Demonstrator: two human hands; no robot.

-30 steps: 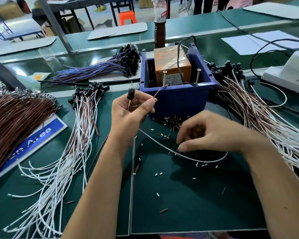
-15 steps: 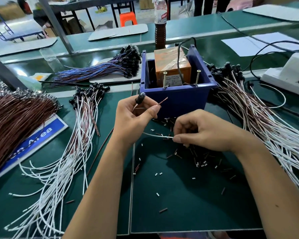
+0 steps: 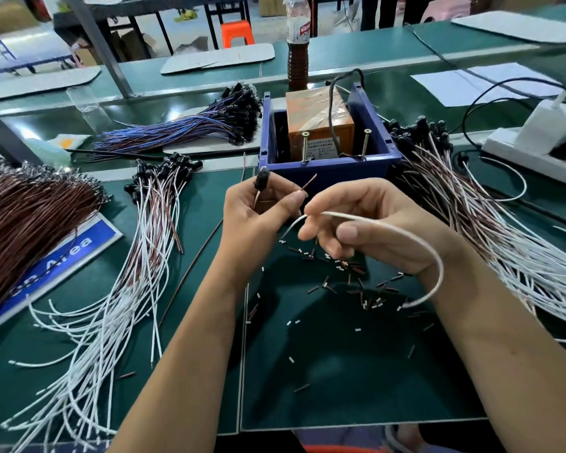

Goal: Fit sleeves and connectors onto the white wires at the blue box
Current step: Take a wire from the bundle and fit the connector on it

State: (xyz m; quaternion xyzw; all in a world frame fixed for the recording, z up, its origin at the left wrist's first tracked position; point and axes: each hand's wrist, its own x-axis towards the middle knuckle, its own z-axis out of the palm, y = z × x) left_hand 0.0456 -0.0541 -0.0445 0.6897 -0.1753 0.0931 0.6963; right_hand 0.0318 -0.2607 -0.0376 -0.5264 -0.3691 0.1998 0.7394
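On the green table (image 3: 340, 371) nearest me, loose sleeves (image 3: 360, 289) lie scattered, brown and white. Above them my right hand (image 3: 366, 230) pinches a white wire (image 3: 415, 238) near its end; the rest loops back over my wrist. My left hand (image 3: 258, 217) pinches a black connector (image 3: 262, 179) with its brown lead (image 3: 308, 184) poking up. Judgement: steady the wire tip close to the fingers, line it straight, then slide the sleeve on before joining. Beyond, the blue box (image 3: 327, 170) holds an orange unit (image 3: 317, 116); finished white wires (image 3: 504, 240) lie right.

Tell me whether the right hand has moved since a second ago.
Yes. The right hand has risen off the mat toward the blue box, lifting the white wire.
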